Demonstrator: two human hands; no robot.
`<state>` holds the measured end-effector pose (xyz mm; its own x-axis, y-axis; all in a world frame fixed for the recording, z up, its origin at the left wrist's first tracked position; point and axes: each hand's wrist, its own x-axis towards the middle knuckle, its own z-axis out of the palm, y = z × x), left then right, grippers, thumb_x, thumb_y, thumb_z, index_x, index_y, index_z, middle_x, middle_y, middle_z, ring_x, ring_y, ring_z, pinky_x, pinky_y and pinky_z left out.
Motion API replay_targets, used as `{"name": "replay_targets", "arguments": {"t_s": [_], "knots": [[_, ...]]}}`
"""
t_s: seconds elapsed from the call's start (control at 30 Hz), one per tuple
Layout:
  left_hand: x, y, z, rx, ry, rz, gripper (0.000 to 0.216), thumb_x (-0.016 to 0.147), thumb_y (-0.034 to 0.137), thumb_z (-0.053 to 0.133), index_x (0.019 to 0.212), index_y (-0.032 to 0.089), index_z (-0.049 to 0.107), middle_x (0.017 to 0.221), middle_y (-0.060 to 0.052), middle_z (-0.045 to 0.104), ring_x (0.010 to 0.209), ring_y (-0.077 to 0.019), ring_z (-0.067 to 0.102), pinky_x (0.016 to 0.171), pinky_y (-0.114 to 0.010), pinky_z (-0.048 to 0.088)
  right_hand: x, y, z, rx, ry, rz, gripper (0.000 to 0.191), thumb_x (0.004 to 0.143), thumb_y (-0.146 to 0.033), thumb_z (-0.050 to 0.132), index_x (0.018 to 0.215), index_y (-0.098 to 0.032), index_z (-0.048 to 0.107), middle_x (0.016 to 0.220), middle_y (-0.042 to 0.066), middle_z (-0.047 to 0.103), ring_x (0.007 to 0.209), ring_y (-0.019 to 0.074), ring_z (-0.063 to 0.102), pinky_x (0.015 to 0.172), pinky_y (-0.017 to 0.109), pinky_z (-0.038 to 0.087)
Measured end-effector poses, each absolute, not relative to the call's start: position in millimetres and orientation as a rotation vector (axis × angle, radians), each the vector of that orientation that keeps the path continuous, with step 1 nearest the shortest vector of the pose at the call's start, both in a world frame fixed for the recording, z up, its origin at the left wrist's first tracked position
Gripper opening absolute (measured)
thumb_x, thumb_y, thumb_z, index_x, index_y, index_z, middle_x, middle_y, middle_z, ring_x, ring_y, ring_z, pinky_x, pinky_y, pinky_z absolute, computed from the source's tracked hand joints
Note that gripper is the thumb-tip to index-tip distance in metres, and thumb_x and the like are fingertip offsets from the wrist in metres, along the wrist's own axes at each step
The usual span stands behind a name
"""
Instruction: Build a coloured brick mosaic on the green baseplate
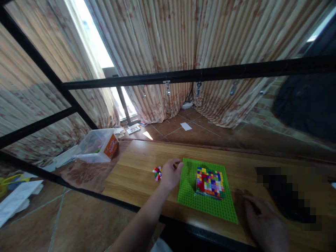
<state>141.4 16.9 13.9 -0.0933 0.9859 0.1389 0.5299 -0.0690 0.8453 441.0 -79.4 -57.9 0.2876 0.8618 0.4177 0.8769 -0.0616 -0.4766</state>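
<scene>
A green baseplate (189, 196) lies on the wooden table (136, 164), and a square block of multicoloured bricks (210, 182) stands on it. My left hand (170, 173) rests at the plate's left edge with its fingers curled in a pinch, holding something small I cannot make out. A small heap of loose coloured bricks (157, 173) lies just left of that hand. Right of the plate, my right hand (262, 218) lies flat on the table with its fingers stretched out, holding nothing.
A clear plastic box (97, 145) with an orange label sits on a patterned cloth at the table's left end. A black metal frame (183, 75) crosses in front. A dark blurred object (288, 196) lies at the right. Striped curtains hang behind; papers lie on the tiled floor.
</scene>
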Motion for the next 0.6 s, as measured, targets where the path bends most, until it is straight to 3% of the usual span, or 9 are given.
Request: {"name": "replay_targets", "arguments": {"t_s": [0.1,0.27,0.4,0.6], "knots": [[115.8,19.4,19.5,1.961,2.019,0.748,0.017,0.085,0.027,0.056,0.085,0.016,0.069,0.088,-0.01,0.069,0.086,-0.0221,0.062,0.081,-0.034,0.046,440.6,-79.6,-57.2,-1.892,-1.56,-0.01,0.042,0.085,-0.051,0.04,0.088,-0.021,0.069,0.098,0.011,0.069,0.081,0.0256,0.066,0.066,0.038,0.05],[108.2,23.8,18.4,2.193,2.14,0.31,0.014,0.084,0.022,0.055,0.084,0.014,0.067,0.09,-0.014,0.067,0.091,-0.0264,0.061,0.082,-0.036,0.044,438.7,-80.0,-56.3,-1.901,-1.55,-0.004,0.041,0.086,-0.051,0.038,0.09,-0.022,0.068,0.099,0.01,0.069,0.082,0.0256,0.066,0.067,0.038,0.051],[113.6,23.7,17.0,2.212,2.123,0.29,0.017,0.086,0.014,0.048,0.088,0.015,0.065,0.091,-0.013,0.067,0.091,-0.0252,0.06,0.081,-0.035,0.042,437.2,-79.4,-55.9,-1.911,-1.541,-0.017,0.042,0.086,-0.051,0.038,0.089,-0.022,0.068,0.098,0.011,0.069,0.081,0.0262,0.066,0.067,0.038,0.051],[111.4,12.5,21.1,2.137,2.054,0.466,0.015,0.092,0.018,0.043,0.09,0.018,0.058,0.086,-0.008,0.066,0.089,-0.0219,0.06,0.077,-0.032,0.041,436.8,-79.1,-56.5,-1.91,-1.537,-0.039,0.043,0.087,-0.051,0.038,0.091,-0.022,0.069,0.099,0.009,0.069,0.081,0.0248,0.066,0.066,0.036,0.051]]}}
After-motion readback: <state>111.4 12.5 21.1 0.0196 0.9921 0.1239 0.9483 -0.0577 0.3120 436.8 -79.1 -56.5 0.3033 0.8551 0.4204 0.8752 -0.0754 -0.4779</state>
